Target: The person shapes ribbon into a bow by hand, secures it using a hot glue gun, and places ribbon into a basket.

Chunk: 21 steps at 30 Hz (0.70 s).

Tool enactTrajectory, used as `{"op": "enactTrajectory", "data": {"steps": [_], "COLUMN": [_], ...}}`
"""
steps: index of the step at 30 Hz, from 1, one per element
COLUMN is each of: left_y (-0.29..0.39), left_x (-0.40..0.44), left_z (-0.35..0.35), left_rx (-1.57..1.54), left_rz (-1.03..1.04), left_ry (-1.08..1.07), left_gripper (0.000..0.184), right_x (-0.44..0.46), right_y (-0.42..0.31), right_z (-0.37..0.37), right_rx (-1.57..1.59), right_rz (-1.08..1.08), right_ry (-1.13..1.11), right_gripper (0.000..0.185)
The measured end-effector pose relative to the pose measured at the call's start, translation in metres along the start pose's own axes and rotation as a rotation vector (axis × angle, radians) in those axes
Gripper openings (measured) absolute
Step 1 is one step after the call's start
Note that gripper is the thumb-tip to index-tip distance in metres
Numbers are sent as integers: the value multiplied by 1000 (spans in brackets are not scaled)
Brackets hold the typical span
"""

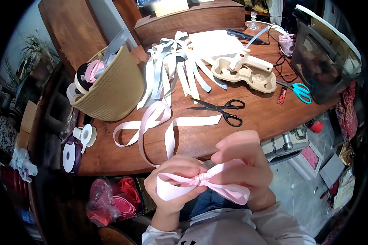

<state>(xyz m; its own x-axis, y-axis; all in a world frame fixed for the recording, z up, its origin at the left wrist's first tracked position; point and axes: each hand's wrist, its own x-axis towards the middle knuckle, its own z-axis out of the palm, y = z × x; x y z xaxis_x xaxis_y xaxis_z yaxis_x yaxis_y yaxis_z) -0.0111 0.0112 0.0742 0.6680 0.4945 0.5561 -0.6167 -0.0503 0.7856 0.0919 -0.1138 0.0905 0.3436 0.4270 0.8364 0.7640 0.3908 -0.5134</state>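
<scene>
- Left grip (173,177) pinches the pink bow (198,181) beside its knot (201,179).
- Right grip (246,165) curls closed around the opposite loop (233,191).
- Between them, the bow looks light, soft, slippery; the knot seems the surest hold.

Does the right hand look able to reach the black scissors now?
Probably yes: the black scissors lie just beyond the right hand with bare tabletop between, though it's holding the pink bow.
</scene>
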Motion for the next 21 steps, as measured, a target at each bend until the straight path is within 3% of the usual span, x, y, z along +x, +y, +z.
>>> {"op": "enactTrajectory", "data": {"steps": [12, 16, 19, 21], "left_y": [-32, -38, -36, -39], "left_x": [4, 6, 3, 2], "left_z": [-7, -8, -13, -20], "left_rx": [-29, -61, -112, -130], "left_rz": [8, 9, -102, -105], "left_ry": [43, 41, 15, -64], "left_gripper": [25, 25, 26, 25], "right_x": [-13, -6, 14, 37], "right_y": [15, 17, 65, 105], "right_z": [1, -19, -64, -94], "right_rx": [-465, -217, -313, -291], "right_rz": [-246, -30, 57, 403], "right_ry": [15, 22, 273, 309], "right_gripper": [20, 19, 14, 17]}}
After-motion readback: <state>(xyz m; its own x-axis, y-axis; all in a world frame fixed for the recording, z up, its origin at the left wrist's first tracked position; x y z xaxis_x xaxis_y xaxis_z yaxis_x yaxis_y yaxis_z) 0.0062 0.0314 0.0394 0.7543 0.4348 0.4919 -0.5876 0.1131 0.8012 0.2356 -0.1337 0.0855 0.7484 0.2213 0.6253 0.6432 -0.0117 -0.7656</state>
